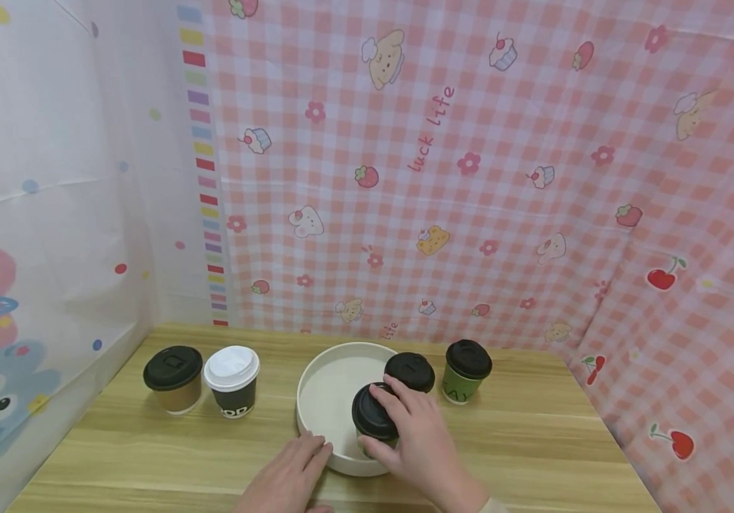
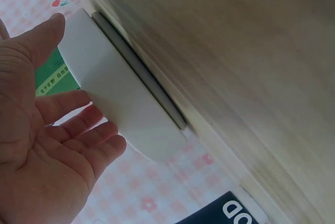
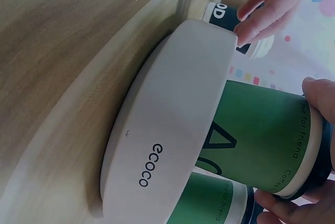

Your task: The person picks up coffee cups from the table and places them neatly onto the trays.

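Observation:
My right hand grips a green paper coffee cup by its black lid, thumb on one side and fingers on the other. The cup is inside a round cream tray, near its front right wall. Behind it in the tray stands another green cup with a black lid, partly hidden. The fingertips of my left hand touch the tray's front left rim, fingers fairly straight. In the left wrist view that hand lies beside the tray's white wall.
Right of the tray stands a green cup with a black lid. To the left are a brown cup with a black lid and a dark cup with a white lid. Patterned cloths hang behind and beside the wooden table.

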`<state>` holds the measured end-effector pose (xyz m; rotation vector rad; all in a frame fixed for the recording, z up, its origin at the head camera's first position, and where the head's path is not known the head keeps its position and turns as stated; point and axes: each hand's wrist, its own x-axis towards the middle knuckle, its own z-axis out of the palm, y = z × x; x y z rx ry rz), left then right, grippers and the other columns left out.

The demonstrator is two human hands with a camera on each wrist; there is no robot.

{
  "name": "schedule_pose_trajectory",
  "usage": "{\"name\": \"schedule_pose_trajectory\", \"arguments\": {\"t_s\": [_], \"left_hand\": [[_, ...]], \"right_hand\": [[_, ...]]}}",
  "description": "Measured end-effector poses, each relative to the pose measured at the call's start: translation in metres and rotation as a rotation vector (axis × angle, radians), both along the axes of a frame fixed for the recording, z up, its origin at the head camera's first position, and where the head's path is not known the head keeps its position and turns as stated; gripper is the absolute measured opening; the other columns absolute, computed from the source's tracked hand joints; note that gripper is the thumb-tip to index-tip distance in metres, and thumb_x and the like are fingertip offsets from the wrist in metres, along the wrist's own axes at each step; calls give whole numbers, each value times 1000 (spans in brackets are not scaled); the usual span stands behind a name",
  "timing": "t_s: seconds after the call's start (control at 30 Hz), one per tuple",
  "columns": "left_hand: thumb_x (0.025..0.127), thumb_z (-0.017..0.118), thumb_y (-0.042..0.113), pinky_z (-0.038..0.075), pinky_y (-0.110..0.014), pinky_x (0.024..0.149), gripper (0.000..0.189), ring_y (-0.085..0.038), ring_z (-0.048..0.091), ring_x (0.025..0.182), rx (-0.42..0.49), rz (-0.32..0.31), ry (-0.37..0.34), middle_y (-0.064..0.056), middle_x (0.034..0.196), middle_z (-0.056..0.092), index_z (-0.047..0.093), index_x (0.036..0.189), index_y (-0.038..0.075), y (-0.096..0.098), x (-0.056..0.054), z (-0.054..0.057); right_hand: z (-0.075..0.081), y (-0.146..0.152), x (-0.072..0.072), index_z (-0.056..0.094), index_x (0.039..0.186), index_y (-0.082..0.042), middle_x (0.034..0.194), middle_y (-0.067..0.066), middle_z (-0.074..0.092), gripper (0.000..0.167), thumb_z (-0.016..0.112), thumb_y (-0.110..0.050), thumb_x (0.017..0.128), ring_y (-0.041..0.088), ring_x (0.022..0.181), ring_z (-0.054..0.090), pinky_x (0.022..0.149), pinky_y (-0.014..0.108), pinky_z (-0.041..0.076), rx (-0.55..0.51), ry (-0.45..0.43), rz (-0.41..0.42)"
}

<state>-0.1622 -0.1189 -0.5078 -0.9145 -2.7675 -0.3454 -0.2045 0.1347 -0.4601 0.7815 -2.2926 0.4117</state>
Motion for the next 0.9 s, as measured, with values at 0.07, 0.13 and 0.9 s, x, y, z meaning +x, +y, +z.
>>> {"name": "schedule_pose_trajectory", "arguments": {"t_s": [0.07, 0.13, 0.9], "left_hand": [[89, 81, 52, 54, -51, 114, 77, -37, 61, 137, -1, 1, -5, -14, 144, 60, 62, 144, 2, 0, 0, -1], [89, 81, 53, 55, -51, 114, 77, -37, 61, 136, -1, -2, 4, -14, 144, 60, 62, 144, 2, 0, 0, -1], [87, 80, 56, 58, -48, 110, 78, -35, 63, 132, -4, -18, 108, -12, 140, 62, 64, 140, 1, -2, -1, -6]], "right_hand": [[0, -1, 1, 71, 137, -15, 142, 13, 70, 75, 96, -48, 74, 28, 119, 72, 98, 51, 59, 4, 6, -1], [-1, -1, 1, 71, 136, -15, 141, 13, 70, 75, 96, -49, 74, 27, 118, 72, 98, 50, 59, 10, 5, -1], [-8, -12, 9, 67, 140, -20, 142, 11, 68, 75, 93, -51, 77, 34, 116, 72, 91, 52, 63, 0, -122, -135]]}}
